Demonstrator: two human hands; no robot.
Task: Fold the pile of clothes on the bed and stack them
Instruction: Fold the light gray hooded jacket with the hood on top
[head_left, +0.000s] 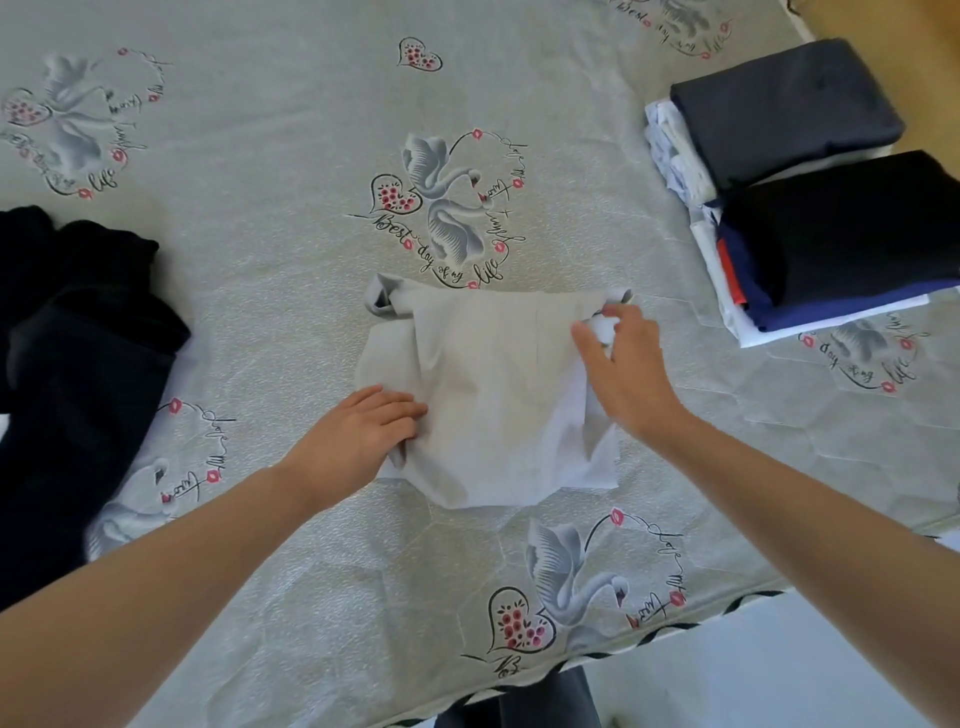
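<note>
A white garment (488, 395) lies partly folded in the middle of the bed, a strap loop sticking out at its far left corner. My left hand (358, 431) rests on its left edge with the fingers laid flat on the cloth. My right hand (623, 364) pinches a bunch of the cloth at the garment's right far corner. A loose pile of black clothes (78, 338) lies at the left. Two stacks of folded clothes stand at the right: a near one topped by a black piece (852, 228) and a far one topped by a dark grey piece (784, 109).
The bed sheet (260, 208) is pale grey with swan and heart prints. The bed's near edge (675, 629) runs along the bottom right, with pale floor beyond it. A wooden floor shows past the far right corner.
</note>
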